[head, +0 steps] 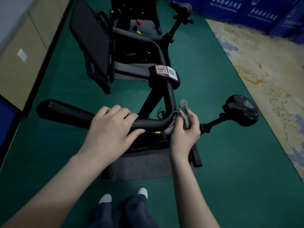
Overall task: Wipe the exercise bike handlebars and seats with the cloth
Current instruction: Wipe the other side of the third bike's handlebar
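Green floor fills most of the view; a patterned cream rug lies along its far right edge, well beyond the right hand's fingers, with blue panels bearing white lettering behind it. Beige cabinets stand well to the left of the left hand's fingers. A second exercise bike, with a flat black screen, stands ahead of both hands. The near exercise bike's handlebar is a black tube that runs from a padded grip left of the left fingers, under them, and bends upward just beside the right fingers toward a clamp bearing QR stickers. The near bike's seat, black and worn, stands on its post to the right of the right fingers, apart from them. The left hand grasps the handlebar, fingers curled over the top and thumb beneath. The right hand clenches a grey, frayed cloth, which is bunched in the fingers and pressed against the bend of the tube.
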Demonstrator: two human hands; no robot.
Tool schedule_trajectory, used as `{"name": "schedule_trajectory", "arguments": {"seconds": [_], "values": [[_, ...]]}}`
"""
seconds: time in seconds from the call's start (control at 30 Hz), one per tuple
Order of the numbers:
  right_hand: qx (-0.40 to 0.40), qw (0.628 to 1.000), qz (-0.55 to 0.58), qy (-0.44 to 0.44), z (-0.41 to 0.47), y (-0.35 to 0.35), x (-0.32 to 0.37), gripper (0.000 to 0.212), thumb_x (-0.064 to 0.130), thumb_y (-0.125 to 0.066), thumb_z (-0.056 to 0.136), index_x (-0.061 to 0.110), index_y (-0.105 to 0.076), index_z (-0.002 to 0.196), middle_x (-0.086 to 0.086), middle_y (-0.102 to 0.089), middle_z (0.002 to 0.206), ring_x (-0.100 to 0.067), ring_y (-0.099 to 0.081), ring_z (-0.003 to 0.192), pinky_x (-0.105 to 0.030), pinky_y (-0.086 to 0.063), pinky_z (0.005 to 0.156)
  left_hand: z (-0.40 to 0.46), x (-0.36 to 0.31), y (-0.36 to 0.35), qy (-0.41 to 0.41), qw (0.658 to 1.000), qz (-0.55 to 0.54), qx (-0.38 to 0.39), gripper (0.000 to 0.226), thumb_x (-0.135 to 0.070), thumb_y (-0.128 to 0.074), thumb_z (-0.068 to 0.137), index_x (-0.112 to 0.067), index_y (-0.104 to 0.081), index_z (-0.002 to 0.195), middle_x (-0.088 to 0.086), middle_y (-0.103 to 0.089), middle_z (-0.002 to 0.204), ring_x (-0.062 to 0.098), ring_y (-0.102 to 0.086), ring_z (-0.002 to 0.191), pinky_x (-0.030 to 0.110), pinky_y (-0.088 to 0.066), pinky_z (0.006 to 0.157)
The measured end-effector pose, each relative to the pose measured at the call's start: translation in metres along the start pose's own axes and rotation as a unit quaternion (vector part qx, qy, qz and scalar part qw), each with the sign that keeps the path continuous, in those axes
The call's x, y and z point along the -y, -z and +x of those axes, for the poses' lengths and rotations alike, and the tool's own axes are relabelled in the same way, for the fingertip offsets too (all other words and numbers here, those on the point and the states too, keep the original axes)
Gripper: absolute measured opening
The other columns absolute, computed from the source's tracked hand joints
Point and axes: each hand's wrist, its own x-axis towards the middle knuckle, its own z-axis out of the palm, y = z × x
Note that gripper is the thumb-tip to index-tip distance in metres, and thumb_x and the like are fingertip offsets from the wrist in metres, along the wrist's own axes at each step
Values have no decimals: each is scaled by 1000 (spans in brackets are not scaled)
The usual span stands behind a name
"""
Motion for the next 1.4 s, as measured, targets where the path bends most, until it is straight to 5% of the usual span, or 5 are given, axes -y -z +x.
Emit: {"name": "schedule_trajectory", "arguments": {"seconds": [0.17,0.4,0.53,0.97,1.4], "values": [[125,963,-59,231,33,4,13,21,0,-61,83,5,-67,102,-2,-63,99,-2,-58,93,-12,-42,87,9,-17,-10,33,999,-33,-3,50,-56,-43,82,-17,-70,100,-5,-65,86,21,-59,83,35,-45,76],[503,756,-254,333,64,-11,29,24,10,-58,85,10,-68,106,-9,-69,96,-26,-60,95,-34,-43,84,10,-21,-15,67,997,-38,-16,52,-61,-43,78,-21,-71,95,-8,-66,84,17,-60,80,28,-36,73],[580,661,-267,393,87,-14,29,23,13,-58,85,9,-69,105,-8,-69,94,-23,-56,92,-29,-42,82,9,-22,-15,84,995,-57,-15,52,-63,-43,78,-23,-71,96,-11,-67,86,14,-61,81,27,-38,75],[416,824,-153,354,90,-3,4,26,-4,-59,80,9,-70,100,5,-60,92,-22,-54,93,-5,-33,82,8,-27,-14,110,991,-74,-16,49,-67,-44,78,-30,-69,96,-17,-65,89,10,-59,85,22,-29,78],[225,953,-20,200,46,-1,-12,23,7,-52,87,14,-65,106,8,-57,100,-22,-57,100,-16,-40,90,6,-25,-18,85,994,-61,-25,49,-60,-46,81,-21,-71,96,-11,-66,87,15,-61,81,27,-34,77]]}}
